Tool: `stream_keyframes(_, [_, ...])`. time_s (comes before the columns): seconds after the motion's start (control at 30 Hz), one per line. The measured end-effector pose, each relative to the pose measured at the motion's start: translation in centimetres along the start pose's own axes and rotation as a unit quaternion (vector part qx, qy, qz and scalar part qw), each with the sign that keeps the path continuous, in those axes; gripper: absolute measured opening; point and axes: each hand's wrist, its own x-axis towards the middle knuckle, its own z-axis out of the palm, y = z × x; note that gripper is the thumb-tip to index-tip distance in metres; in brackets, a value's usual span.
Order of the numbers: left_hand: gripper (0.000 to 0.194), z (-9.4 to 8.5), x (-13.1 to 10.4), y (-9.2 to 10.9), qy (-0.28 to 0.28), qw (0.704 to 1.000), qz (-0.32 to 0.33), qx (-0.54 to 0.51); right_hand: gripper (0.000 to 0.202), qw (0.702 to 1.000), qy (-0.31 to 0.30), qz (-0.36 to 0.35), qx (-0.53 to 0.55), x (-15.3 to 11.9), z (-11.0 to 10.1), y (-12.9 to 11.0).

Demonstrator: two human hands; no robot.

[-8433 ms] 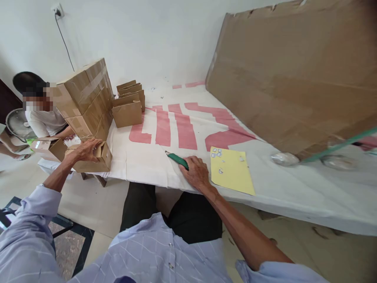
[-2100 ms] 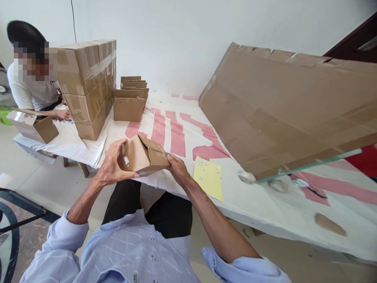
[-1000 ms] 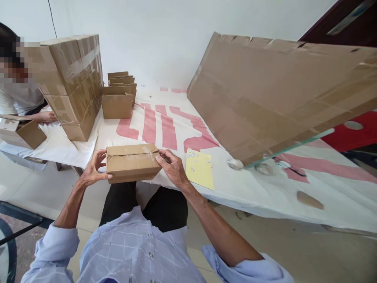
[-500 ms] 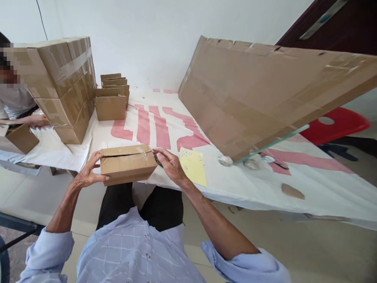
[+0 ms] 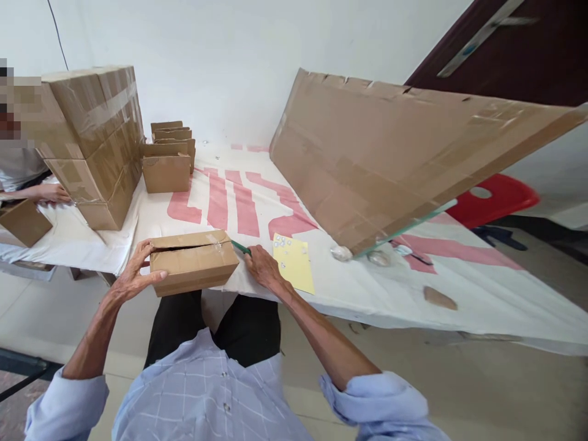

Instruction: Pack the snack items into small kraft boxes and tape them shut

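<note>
A brown cardboard box lies at the table's front edge, its top flaps nearly meeting with a dark gap between them. My left hand grips the box's left end, thumb on the front face and fingers at the top corner. Just right of the box, my right hand is closed round a green tool, whose tip points at the box's right top corner. Beside that hand lies a yellow sheet with several small round pale pieces on it.
Taped boxes are stacked at the left, near a person's hand. Open cartons stand behind my box. A large cardboard panel leans at the right above the cloth-covered table. Beyond is a red stool.
My right hand has drawn back from the box's right top edge and now grasps the green tool, which shows more. The view has shifted slightly; my left hand still holds the box.
</note>
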Motion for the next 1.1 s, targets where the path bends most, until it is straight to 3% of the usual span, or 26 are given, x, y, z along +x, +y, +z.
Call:
stream_keyframes(0.13, [0.07,-0.3,0.2,-0.1,-0.018,1.0,-0.001,0.012,0.035,0.974,0.108,0.047,0.193,0.2,-2.2,0.8])
stream_keyframes(0.3, [0.068,-0.7,0.6,0.1,-0.017,0.999,0.008,0.026,0.05,0.925,0.137,0.003,0.353,-0.3,-7.8,0.0])
stream_keyframes(0.47, [0.066,-0.9,0.9,0.8,-0.016,0.999,0.007,0.027,0.05,0.938,0.09,-0.146,0.301,-0.9,-13.4,-4.1])
stream_keyframes(0.57, [0.065,-0.9,0.9,1.2,-0.016,0.999,0.01,0.03,0.042,0.94,0.047,-0.245,0.235,-0.7,-15.7,-6.8])
stream_keyframes(0.73, [0.067,-0.9,0.8,1.1,-0.02,1.0,0.007,0.023,0.039,0.936,0.018,-0.315,0.159,0.4,-17.2,-8.8])
stream_keyframes(1.0, [0.068,-0.8,0.8,0.9,-0.026,0.999,0.001,0.02,0.035,0.934,0.007,-0.344,0.095,1.8,-16.5,-10.3])
stream_keyframes(1.1, [0.068,-0.9,0.8,0.8,-0.026,0.999,0.002,0.024,0.034,0.934,0.002,-0.348,0.075,2.4,-17.3,-10.3])
